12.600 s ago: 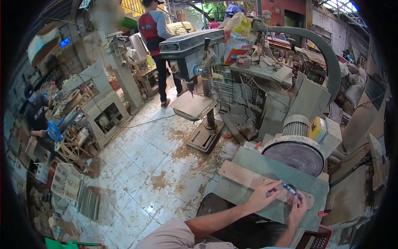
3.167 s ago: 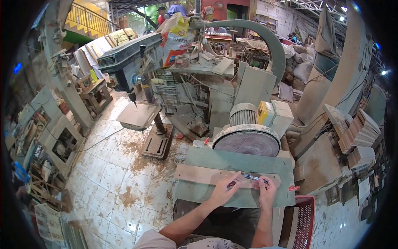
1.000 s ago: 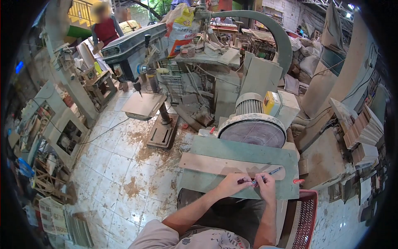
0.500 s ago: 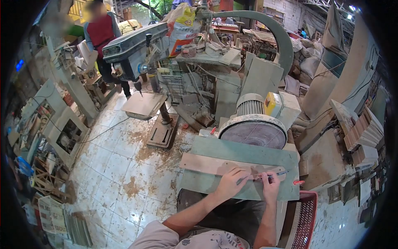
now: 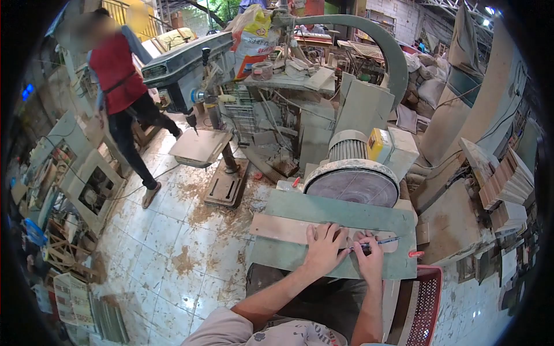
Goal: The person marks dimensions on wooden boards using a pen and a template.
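A long, pale wooden strip [image 5: 277,226] with a rounded right end lies across a green board [image 5: 340,206]. My left hand [image 5: 325,249] rests on the strip with its fingers spread, pressing down near its middle. Just to the right, my right hand [image 5: 369,256] pinches a blue pen [image 5: 388,240], its shaft slanting up to the right and its lower end close to my left fingertips. Whether the pen tip touches the wood is hard to make out.
Behind the green board stands a large sanding disc [image 5: 353,187] with its motor [image 5: 348,145]. A drill press [image 5: 199,144] is to the left. A person in a red vest [image 5: 118,75] walks past it. A red basket [image 5: 426,305] sits at my right, and sawdust covers floor tiles.
My left hand has spread out on the strip, and my right hand has shifted slightly left and down with the pen. The person in red has walked nearer along the left side.
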A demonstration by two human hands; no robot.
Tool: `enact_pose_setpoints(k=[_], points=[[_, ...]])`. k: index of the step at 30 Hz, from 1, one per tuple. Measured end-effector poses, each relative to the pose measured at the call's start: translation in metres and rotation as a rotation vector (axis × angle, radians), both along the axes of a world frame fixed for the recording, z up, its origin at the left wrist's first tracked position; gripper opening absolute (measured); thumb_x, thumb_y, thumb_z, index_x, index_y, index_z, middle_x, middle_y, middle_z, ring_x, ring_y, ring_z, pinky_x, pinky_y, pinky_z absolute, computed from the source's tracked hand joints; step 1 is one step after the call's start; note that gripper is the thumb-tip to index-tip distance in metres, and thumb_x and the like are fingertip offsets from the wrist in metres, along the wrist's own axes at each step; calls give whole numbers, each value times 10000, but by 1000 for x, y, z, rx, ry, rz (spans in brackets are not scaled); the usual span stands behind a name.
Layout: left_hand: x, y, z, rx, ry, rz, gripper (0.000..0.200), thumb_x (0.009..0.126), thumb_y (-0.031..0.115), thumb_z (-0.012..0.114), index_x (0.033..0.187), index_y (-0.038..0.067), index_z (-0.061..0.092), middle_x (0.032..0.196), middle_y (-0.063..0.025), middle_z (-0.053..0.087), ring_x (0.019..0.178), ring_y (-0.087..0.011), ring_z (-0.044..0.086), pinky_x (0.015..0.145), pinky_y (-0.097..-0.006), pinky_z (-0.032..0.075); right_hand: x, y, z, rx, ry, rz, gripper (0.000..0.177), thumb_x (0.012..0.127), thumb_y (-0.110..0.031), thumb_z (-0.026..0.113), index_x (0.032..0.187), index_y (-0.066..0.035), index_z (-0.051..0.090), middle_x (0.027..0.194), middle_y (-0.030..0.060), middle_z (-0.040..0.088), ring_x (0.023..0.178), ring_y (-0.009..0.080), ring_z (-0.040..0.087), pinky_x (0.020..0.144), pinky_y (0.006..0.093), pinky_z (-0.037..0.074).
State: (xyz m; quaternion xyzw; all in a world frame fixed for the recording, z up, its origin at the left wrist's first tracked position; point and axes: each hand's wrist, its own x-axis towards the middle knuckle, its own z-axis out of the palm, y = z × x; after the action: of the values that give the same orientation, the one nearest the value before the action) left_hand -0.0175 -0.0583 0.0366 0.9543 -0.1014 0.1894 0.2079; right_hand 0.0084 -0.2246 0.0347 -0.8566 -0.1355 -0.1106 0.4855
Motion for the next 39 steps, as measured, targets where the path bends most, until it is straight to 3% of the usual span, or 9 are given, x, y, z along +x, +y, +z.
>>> enact_pose_setpoints(k=[5,7,13,22,39], points=[[1,2,-6,-31,-11,-22,582,815,380,687,1319,163,495,1286,-94,463,1291,-285,366,1036,-656,229,-1,-2,-2,140,87,27,172,819,-80,714,900,-11,579,1069,175,682,1160,278,575,1017,411,387],[1,2,-9,-43,-15,-34,546,817,348,689,1304,185,505,1317,-103,454,1306,-295,362,1046,-658,219,-3,0,1,299,138,55,270,752,-108,783,891,-4,576,1036,170,686,1062,287,606,938,415,438],[-1,4,-8,-10,22,-44,519,822,324,683,1295,196,510,1376,-118,432,1335,-317,345,1058,-660,214,0,-2,-10,312,72,73,396,682,-93,842,896,-33,514,1031,148,667,1072,249,593,935,385,446],[0,3,-11,-43,2,-43,525,829,336,676,1305,193,505,1381,-122,434,1334,-322,350,1062,-659,199,0,-4,-9,377,153,88,341,713,-23,774,913,-26,498,1040,156,651,1056,238,603,921,364,457],[1,4,-12,-43,-27,-49,522,827,328,683,1297,186,507,1364,-120,436,1318,-322,358,1043,-667,220,-2,-2,-3,385,179,86,321,732,-23,760,913,-27,495,1066,152,640,1062,217,586,915,347,451]])
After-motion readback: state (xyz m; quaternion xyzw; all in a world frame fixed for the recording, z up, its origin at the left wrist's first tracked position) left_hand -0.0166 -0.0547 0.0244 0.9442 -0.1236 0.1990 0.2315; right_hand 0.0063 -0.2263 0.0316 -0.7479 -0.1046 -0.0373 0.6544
